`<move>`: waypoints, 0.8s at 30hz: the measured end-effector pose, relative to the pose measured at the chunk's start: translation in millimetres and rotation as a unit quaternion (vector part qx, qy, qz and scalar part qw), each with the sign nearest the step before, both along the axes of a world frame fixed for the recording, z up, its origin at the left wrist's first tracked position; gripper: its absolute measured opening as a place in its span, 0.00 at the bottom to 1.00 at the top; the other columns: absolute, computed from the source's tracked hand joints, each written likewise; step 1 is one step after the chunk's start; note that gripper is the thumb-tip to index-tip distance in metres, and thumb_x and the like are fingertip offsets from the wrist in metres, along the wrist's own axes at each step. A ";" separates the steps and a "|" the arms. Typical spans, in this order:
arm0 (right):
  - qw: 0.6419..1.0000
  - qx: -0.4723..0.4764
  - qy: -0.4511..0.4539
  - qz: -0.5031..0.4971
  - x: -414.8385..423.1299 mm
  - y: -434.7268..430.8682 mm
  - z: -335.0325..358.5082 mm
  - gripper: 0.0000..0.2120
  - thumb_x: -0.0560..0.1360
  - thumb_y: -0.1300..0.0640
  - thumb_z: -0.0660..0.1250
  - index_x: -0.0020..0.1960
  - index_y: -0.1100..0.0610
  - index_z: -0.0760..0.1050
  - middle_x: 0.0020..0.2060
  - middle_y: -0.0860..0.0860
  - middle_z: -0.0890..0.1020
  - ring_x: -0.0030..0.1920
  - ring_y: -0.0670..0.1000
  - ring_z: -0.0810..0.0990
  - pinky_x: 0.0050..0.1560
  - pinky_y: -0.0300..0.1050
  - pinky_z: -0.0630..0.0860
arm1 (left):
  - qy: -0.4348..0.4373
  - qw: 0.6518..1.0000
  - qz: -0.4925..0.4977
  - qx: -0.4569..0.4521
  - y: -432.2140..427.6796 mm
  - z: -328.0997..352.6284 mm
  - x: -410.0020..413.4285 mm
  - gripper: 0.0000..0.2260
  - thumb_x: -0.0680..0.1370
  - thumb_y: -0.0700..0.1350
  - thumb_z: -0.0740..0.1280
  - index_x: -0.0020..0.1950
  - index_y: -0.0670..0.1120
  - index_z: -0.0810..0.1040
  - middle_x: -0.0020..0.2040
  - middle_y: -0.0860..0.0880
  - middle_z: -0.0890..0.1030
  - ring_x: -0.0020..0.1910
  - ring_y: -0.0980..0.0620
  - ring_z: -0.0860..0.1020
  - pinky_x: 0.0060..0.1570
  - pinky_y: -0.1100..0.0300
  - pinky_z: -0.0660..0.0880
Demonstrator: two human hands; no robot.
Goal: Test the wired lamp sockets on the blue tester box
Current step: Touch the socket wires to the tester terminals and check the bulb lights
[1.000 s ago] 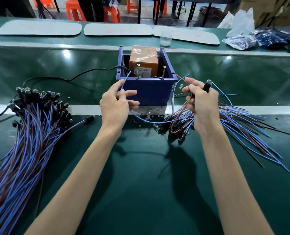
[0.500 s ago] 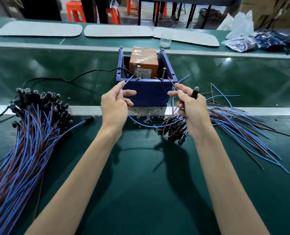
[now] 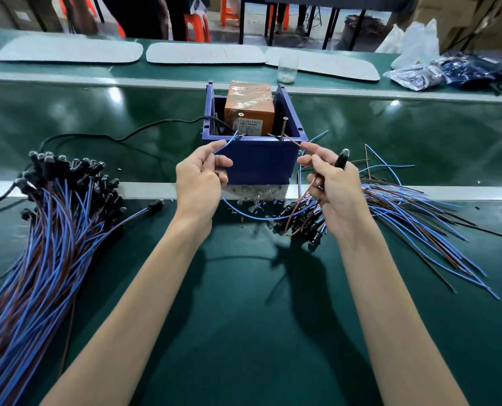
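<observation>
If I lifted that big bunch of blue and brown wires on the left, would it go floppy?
Probably floppy: the held blue wire sags in a loop. The bunch would likely droop and splay, as its wires already fan out. Black sockets crowd one end, so that end may swing heavier.

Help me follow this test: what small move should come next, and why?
Probably ease the brown wire onto the right screw. The left hand pinches the blue wire at the left screw; the right hand holds the brown end just short, and the bulb seems unlit.
</observation>
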State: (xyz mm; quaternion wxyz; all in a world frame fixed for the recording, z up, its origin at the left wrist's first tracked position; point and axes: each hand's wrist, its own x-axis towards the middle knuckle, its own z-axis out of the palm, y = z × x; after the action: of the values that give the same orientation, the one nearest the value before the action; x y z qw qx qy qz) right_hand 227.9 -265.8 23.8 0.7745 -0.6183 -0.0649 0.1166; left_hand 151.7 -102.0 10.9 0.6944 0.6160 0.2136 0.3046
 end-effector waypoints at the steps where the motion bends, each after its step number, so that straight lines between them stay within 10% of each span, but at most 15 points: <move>1: 1.000 0.003 0.000 0.000 -0.2 -0.5 0.3 0.14 0.81 0.67 0.56 0.54 0.56 0.79 0.36 0.47 0.81 0.26 0.42 0.62 0.21 0.30 0.59 | 0.000 1.000 0.000 0.000 -0.1 0.5 -0.1 0.17 0.83 0.35 0.53 0.49 0.51 0.78 0.32 0.55 0.75 0.24 0.61 0.67 0.30 0.70 0.67; 24: 1.000 0.007 0.006 -0.009 -3.5 -0.8 3.5 0.13 0.79 0.68 0.59 0.49 0.57 0.80 0.36 0.47 0.83 0.25 0.42 0.64 0.21 0.31 0.58 | 0.011 1.000 -0.011 0.011 0.0 2.0 -3.6 0.17 0.82 0.35 0.54 0.51 0.52 0.79 0.30 0.59 0.75 0.25 0.61 0.66 0.27 0.70 0.64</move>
State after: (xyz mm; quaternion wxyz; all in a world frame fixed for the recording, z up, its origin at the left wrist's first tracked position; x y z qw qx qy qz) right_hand 224.4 -266.5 27.3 0.7802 -0.6127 -0.0554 0.1134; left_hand 148.1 -102.0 12.9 0.6888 0.6291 0.2108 0.2921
